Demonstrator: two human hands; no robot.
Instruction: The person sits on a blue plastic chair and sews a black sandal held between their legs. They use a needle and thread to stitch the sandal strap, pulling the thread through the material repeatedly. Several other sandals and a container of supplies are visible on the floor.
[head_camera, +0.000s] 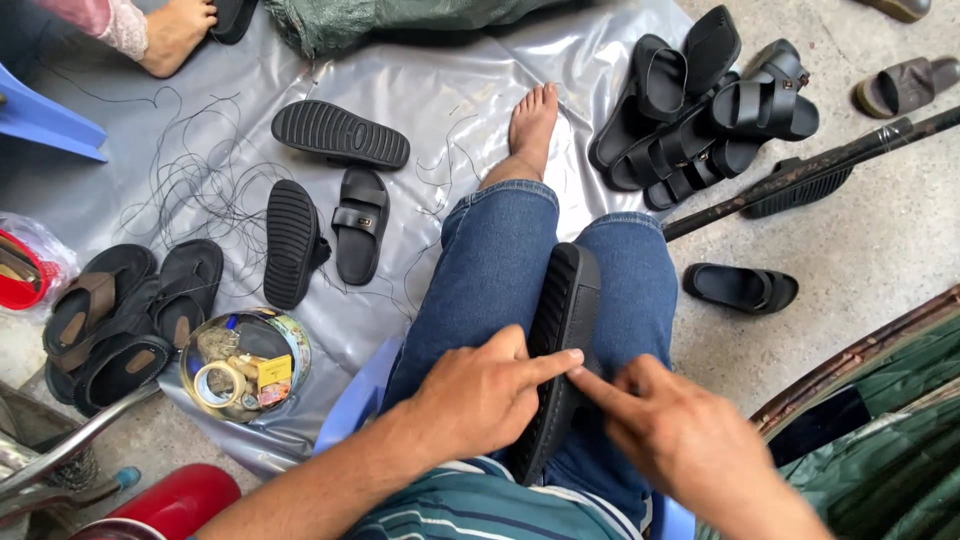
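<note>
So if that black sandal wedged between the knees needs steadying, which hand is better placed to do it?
Probably the left hand. It already lies across the black ribbed-sole sandal, palm over the edge, forefinger stretched along it. The right hand meets it only with a fingertip at the same edge, so it looks freer for finer work.

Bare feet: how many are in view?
2. One bare foot lies on the grey plastic sheet at top centre; another person's foot is at top left. Others may be hidden.
</note>
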